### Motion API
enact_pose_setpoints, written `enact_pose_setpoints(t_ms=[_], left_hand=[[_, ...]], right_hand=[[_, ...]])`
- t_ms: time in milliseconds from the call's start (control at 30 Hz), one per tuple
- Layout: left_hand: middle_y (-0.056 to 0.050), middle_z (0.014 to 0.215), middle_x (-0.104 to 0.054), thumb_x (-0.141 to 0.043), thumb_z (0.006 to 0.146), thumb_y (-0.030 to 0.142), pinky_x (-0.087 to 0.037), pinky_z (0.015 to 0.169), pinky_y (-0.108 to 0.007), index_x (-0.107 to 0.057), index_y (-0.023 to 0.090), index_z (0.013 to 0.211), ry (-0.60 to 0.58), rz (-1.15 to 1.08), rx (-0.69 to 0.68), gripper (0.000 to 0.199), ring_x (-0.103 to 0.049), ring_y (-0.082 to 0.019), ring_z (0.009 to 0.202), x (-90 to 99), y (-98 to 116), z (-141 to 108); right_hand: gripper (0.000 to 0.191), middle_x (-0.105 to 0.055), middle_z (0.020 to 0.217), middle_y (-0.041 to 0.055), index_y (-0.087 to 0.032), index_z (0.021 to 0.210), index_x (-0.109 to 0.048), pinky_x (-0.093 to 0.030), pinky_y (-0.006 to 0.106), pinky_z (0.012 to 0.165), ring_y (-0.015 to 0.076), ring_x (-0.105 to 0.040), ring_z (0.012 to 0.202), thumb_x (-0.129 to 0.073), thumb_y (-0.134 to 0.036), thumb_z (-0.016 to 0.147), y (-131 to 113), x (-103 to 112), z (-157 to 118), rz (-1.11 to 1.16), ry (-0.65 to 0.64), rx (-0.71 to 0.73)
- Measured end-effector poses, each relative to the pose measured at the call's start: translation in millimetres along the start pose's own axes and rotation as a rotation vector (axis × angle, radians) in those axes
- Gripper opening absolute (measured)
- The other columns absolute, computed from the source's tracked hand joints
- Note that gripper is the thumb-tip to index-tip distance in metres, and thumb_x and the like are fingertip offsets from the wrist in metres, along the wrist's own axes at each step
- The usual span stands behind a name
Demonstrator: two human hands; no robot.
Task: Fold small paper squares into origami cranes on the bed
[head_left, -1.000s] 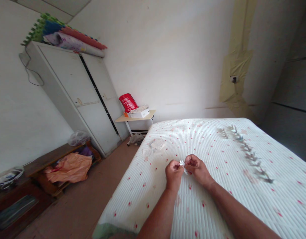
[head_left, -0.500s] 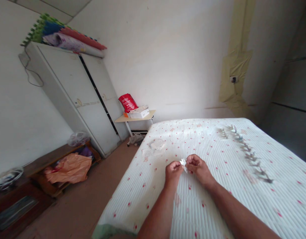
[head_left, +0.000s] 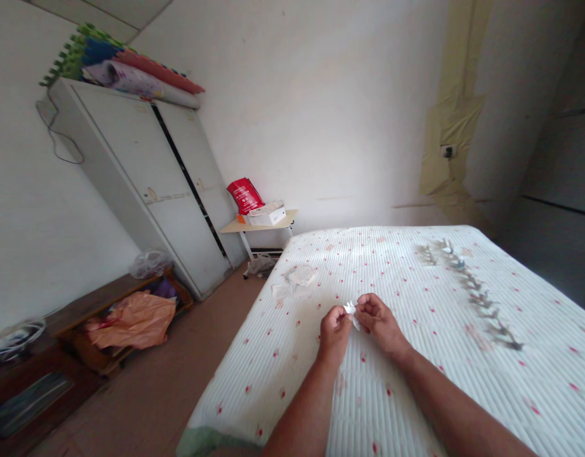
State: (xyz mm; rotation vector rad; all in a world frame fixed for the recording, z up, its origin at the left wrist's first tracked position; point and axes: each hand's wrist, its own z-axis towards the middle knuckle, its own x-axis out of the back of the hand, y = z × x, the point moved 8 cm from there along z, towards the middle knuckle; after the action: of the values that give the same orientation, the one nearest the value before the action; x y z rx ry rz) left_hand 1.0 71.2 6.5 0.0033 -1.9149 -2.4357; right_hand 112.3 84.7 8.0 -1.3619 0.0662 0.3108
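Observation:
My left hand (head_left: 334,330) and my right hand (head_left: 376,320) meet over the white, red-dotted bed cover (head_left: 416,381). Both pinch one small folded piece of white paper (head_left: 351,311) between their fingertips, just above the cover. Ahead of my hands, towards the bed's far left edge, lie some flat white paper pieces (head_left: 295,280). To the right a long row of several small folded paper figures (head_left: 473,291) runs across the cover.
A grey two-door wardrobe (head_left: 144,184) with coloured mats on top stands at the left wall. A small table (head_left: 258,225) holds a red bag and a box. A low wooden shelf with an orange bag (head_left: 130,320) sits on the floor at left.
My hands have shifted slightly forward and turned the small paper between the fingertips. Nothing else has moved.

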Motion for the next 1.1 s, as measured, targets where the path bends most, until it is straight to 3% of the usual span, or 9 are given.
enact_pose_setpoints(t_ms=[200, 633, 800, 967, 1100], left_hand=[[0.004, 0.055, -0.044, -0.053, 0.069, 0.029, -0.029, 0.052, -0.018, -0.053, 0.015, 0.064, 0.024, 0.028, 0.018, 0.015, -0.037, -0.008, 0.053, 1.8, 2, 0], [0.006, 0.055, -0.037, -0.048, 0.073, 0.025, -0.026, 0.051, -0.018, -0.042, 0.017, 0.061, 0.011, 0.110, -0.041, 0.015, -0.033, -0.007, 0.053, 2.9, -2, -1], [0.005, 0.055, -0.040, -0.053, 0.070, 0.030, -0.028, 0.051, -0.018, -0.047, 0.016, 0.063, 0.081, -0.043, 0.029, 0.017, -0.035, -0.007, 0.053, 8.4, -5, 0], [0.004, 0.054, -0.047, -0.064, 0.063, 0.035, -0.032, 0.054, -0.019, -0.054, 0.013, 0.064, 0.113, -0.182, 0.124, 0.023, -0.041, -0.008, 0.053, 11.7, -5, 1], [0.003, 0.054, -0.049, -0.065, 0.062, 0.038, -0.033, 0.053, -0.019, -0.055, 0.013, 0.062, 0.110, -0.188, 0.127, 0.027, -0.042, -0.008, 0.053, 11.4, -3, 1]], right_hand=[[0.027, -0.048, 0.063, -0.0061, -0.022, 0.081, -0.043, -0.030, 0.019, 0.042, 0.0063, -0.039, 0.046, -0.063, -0.028, 0.065, -3, 4, -1, -0.011, 0.037, -0.027], [0.029, -0.048, 0.065, -0.0056, -0.020, 0.083, -0.046, -0.030, 0.019, 0.043, 0.0057, -0.039, 0.048, -0.066, -0.029, 0.064, -4, -4, -4, -0.024, -0.035, -0.049], [0.034, -0.050, 0.067, -0.0051, -0.021, 0.089, -0.047, -0.033, 0.020, 0.044, 0.0061, -0.040, 0.047, -0.066, -0.036, 0.065, -1, -5, -3, -0.032, -0.040, -0.055], [0.028, -0.049, 0.062, -0.0044, -0.019, 0.071, -0.051, -0.033, 0.021, 0.048, 0.0081, -0.042, 0.052, -0.066, -0.041, 0.064, -5, -6, -5, -0.189, -0.048, -0.045], [0.024, -0.053, 0.062, -0.0026, -0.018, 0.068, -0.054, -0.037, 0.023, 0.055, 0.0109, -0.047, 0.058, -0.060, -0.042, 0.070, -9, -4, -6, -0.284, -0.020, 0.025]])
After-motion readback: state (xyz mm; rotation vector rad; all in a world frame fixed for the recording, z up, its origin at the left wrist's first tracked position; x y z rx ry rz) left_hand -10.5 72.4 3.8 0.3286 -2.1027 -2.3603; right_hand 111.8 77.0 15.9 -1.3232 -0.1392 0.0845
